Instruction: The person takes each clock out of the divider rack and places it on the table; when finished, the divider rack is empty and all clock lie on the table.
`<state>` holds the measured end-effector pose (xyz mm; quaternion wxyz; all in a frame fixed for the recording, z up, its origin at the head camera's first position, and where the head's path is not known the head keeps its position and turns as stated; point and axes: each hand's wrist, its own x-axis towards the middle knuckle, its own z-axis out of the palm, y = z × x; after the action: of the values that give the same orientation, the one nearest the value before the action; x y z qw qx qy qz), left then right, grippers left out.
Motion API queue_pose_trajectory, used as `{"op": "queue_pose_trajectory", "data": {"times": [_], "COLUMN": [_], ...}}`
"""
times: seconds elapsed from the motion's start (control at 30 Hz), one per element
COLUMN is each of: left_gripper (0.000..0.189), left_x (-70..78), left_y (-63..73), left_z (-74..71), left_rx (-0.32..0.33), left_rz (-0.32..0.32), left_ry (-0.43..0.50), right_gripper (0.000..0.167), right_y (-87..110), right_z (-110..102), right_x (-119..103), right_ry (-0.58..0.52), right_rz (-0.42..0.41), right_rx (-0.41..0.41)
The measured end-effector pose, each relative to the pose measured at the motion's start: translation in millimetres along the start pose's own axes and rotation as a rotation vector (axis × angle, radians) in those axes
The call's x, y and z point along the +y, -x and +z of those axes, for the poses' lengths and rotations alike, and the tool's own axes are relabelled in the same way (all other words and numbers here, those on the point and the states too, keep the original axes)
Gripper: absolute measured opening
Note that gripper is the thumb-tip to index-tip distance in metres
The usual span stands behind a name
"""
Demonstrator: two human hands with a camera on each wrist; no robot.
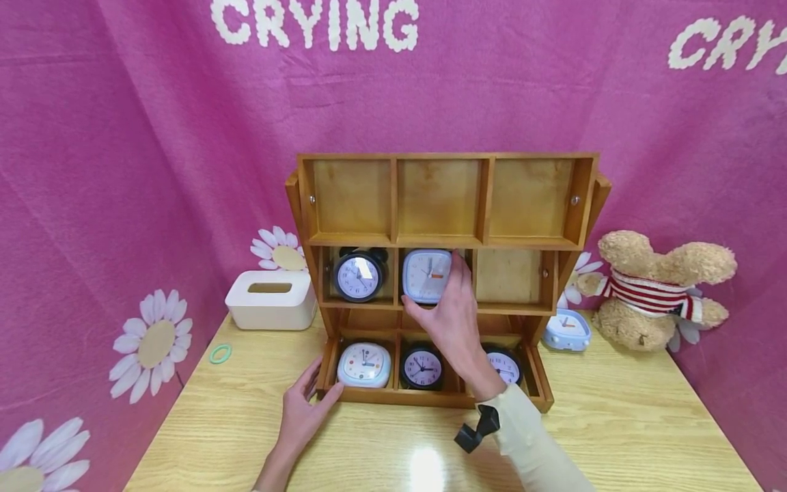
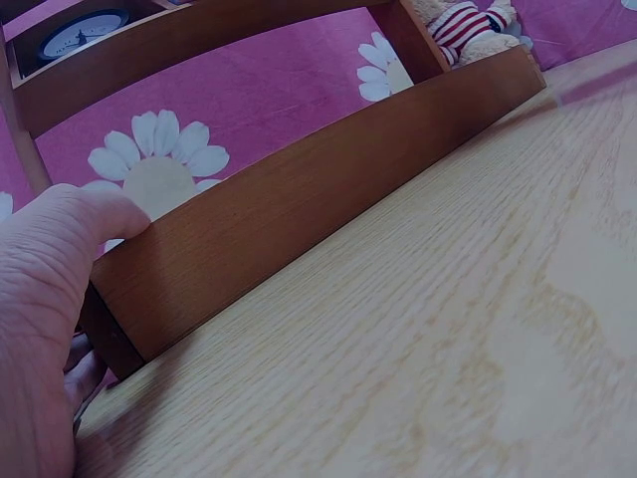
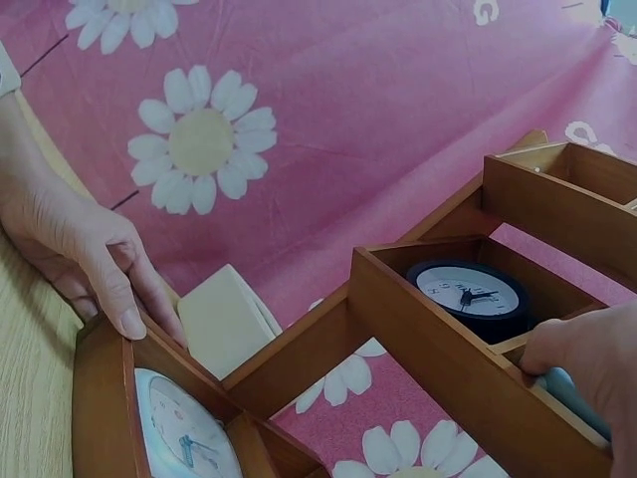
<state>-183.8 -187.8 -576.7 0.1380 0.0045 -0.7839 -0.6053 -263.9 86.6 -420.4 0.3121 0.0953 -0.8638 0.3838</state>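
Note:
My right hand (image 1: 455, 321) grips a light-blue square alarm clock (image 1: 423, 277) in the middle compartment of the middle tier of a wooden three-tier shelf (image 1: 399, 395). Only a strip of this clock's edge shows in the right wrist view. At the shelf's lower left corner, my left hand (image 1: 304, 410) holds the frame, thumb over the front rail and fingers along the side. A black round alarm clock (image 1: 359, 276) stands in the compartment to the left. Along the bottom tier sit a white-and-blue clock (image 1: 364, 365) and two black round clocks, a black one (image 1: 422, 367) in the middle and another (image 1: 504, 367) partly behind my right wrist.
Right of the shelf, a blue clock (image 1: 566, 331) stands beside a plush toy (image 1: 652, 294) in a striped top. To the left are a white tissue box (image 1: 270, 311) and a green ring (image 1: 220, 353). A pink curtain (image 1: 443, 102) hangs behind the table (image 1: 627, 424).

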Motion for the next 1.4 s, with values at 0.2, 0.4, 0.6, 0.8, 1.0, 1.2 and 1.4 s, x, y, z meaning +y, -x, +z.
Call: {"op": "queue_pose_trajectory", "data": {"times": [0.2,0.4,0.6,0.8,1.0,1.2,1.4], "left_gripper": [0.072,0.072,0.071,0.071,0.072,0.074,0.074], "left_x": [-1.0,-0.2,0.9,0.4,0.2,-0.6,-1.1], "left_y": [0.2,0.1,-0.3,-0.1,-0.5,0.4,0.7], "left_z": [0.2,-0.3,-0.9,-0.4,-0.4,-1.4,-1.7], "left_rx": [0.006,0.003,-0.012,0.000,0.001,-0.001,-0.003], "left_rz": [0.015,-0.005,0.001,0.003,-0.009,-0.014,-0.010], "left_ry": [-0.019,-0.016,0.001,-0.007,-0.015,-0.012,-0.017], "right_gripper": [0.115,0.113,0.111,0.109,0.109,0.109,0.109], "right_y": [-0.1,0.3,0.7,-0.4,-0.3,6.6,14.5], "right_z": [0,0,1,0,-3,-9,-20], "right_x": [0,0,1,0,-2,-5,-9], "right_ry": [-0.001,-0.020,-0.035,-0.051,-0.075,-0.064,-0.052], "right_rz": [0.010,0.003,0.002,0.010,0.017,-0.012,-0.025], "right_rx": [0.001,0.021,0.042,0.041,0.043,0.063,0.072]}}
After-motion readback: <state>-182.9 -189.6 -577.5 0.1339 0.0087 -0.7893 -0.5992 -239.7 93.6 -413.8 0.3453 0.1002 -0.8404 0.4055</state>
